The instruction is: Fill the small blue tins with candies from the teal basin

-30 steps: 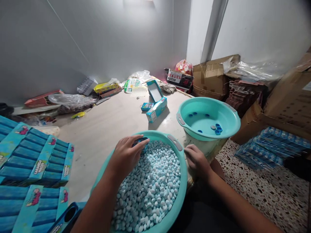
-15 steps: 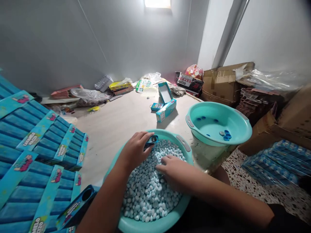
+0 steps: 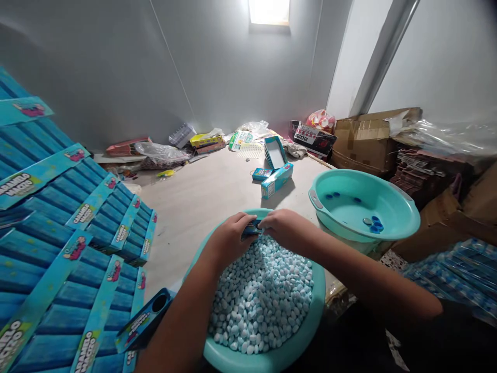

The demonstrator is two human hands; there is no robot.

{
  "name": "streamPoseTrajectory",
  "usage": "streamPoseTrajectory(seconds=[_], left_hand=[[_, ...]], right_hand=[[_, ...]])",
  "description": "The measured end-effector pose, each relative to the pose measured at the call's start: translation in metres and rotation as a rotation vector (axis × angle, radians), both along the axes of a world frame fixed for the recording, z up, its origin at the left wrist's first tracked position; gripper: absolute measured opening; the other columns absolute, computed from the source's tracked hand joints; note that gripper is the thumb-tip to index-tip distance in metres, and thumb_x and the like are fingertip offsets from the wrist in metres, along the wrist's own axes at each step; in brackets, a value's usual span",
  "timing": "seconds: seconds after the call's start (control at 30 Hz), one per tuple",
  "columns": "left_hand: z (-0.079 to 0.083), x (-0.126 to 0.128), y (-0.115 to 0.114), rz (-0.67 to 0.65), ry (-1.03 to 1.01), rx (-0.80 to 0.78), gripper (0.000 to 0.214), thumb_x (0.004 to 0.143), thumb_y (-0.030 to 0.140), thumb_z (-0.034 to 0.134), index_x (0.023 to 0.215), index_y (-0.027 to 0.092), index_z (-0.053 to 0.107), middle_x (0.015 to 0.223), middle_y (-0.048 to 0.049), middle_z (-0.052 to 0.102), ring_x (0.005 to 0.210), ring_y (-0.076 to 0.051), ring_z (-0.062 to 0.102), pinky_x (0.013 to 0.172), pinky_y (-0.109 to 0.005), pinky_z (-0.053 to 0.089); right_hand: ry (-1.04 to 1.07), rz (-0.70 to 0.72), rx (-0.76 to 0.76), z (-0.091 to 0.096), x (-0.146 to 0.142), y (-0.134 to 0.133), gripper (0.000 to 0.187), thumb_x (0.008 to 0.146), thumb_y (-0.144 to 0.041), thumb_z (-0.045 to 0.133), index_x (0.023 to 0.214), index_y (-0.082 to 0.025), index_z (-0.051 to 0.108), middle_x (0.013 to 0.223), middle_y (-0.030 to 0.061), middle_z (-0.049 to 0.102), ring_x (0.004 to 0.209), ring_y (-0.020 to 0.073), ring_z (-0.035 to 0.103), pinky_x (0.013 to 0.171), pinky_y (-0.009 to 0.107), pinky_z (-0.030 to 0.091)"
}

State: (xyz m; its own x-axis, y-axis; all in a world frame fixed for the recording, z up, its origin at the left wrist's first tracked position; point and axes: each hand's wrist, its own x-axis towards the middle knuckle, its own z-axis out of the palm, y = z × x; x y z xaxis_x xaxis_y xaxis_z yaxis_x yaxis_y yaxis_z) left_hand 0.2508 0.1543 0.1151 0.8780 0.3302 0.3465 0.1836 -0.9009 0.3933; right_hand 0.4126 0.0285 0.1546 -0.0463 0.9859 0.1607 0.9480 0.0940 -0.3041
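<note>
My left hand (image 3: 229,242) is wrapped round a small blue box (image 3: 250,229) with a round hole in its end, held over the far side of a turquoise basin (image 3: 319,305). Pale blue and white candies (image 3: 260,300) fill much of this basin. At the box's holed end, the fingers of my right hand (image 3: 285,228) are pinched together; what they hold is hidden. Another blue box (image 3: 145,320) with a round hole stands by my left forearm, its hole facing up.
Stacked display trays of blue boxes (image 3: 50,290) rise on the left. To the right, a second turquoise basin (image 3: 337,212) holds several dark blue caps (image 3: 375,225). Blue cartons (image 3: 277,180) stand farther back on the table. Cardboard boxes (image 3: 361,140) and plastic-wrapped packs (image 3: 458,280) line the right side.
My right hand has come up out of the candies to the end of the box in my left hand. The camera view has shifted, so the surroundings appear farther right.
</note>
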Motion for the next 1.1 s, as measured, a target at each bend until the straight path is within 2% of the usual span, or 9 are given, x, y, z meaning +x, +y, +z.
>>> streamPoseTrajectory(seconds=[0.13,0.3,0.57,0.77,0.9,1.0,1.1], left_hand=[[0.001,-0.002,0.001,-0.025,-0.008,-0.011,0.038,0.081,0.020,0.070,0.118,0.022,0.062,0.112,-0.0073,0.068,0.101,-0.024,0.066,0.087,-0.037,0.055],[0.004,-0.003,0.000,-0.006,-0.004,-0.042,0.035,0.079,0.016,0.072,0.112,0.021,0.064,0.109,-0.0063,0.068,0.097,-0.023,0.066,0.084,-0.036,0.055],[0.004,-0.004,0.001,-0.012,0.002,-0.102,0.041,0.079,0.016,0.072,0.118,0.022,0.061,0.113,-0.0059,0.067,0.102,-0.023,0.065,0.088,-0.036,0.053],[0.001,-0.004,0.003,-0.021,-0.011,-0.115,0.041,0.081,0.020,0.071,0.120,0.024,0.060,0.114,-0.0060,0.066,0.105,-0.024,0.064,0.092,-0.040,0.054],[0.002,-0.004,0.003,-0.016,-0.014,-0.112,0.040,0.082,0.020,0.070,0.120,0.023,0.060,0.114,-0.0068,0.066,0.104,-0.025,0.065,0.091,-0.041,0.055],[0.005,-0.004,0.001,0.001,-0.019,-0.108,0.040,0.081,0.019,0.069,0.120,0.022,0.060,0.115,-0.0073,0.066,0.105,-0.025,0.065,0.091,-0.042,0.055],[0.005,-0.005,0.000,0.028,0.008,-0.111,0.040,0.081,0.021,0.070,0.119,0.021,0.059,0.116,-0.0088,0.065,0.107,-0.026,0.064,0.093,-0.043,0.054]], right_hand=[[-0.118,0.030,-0.030,0.006,0.007,0.017,0.015,0.085,-0.013,0.059,0.084,-0.016,0.074,0.079,0.0071,0.071,0.069,0.0145,0.055,0.063,0.027,0.030],[-0.118,0.016,-0.042,0.004,-0.001,0.017,0.015,0.083,-0.009,0.058,0.088,-0.015,0.070,0.086,0.0080,0.070,0.074,0.0158,0.057,0.064,0.027,0.031],[-0.027,-0.025,-0.002,-0.006,-0.003,0.012,0.024,0.083,-0.006,0.052,0.098,-0.017,0.067,0.090,0.0069,0.066,0.078,0.0165,0.056,0.066,0.027,0.032],[0.138,-0.073,0.015,-0.004,-0.007,0.005,0.037,0.083,-0.004,0.051,0.114,-0.017,0.066,0.102,0.0080,0.064,0.091,0.0177,0.058,0.078,0.027,0.040],[0.206,-0.122,0.035,-0.011,-0.007,0.001,0.036,0.086,-0.007,0.053,0.118,-0.019,0.064,0.108,0.0080,0.063,0.096,0.0188,0.059,0.085,0.029,0.043],[0.232,-0.218,0.056,-0.019,-0.006,-0.003,0.038,0.087,-0.014,0.057,0.125,-0.020,0.061,0.116,0.0096,0.063,0.105,0.0217,0.060,0.090,0.032,0.044],[0.237,-0.293,-0.016,-0.024,-0.009,-0.006,0.031,0.093,-0.022,0.051,0.122,-0.018,0.060,0.117,0.0115,0.064,0.106,0.0237,0.061,0.090,0.035,0.045]])
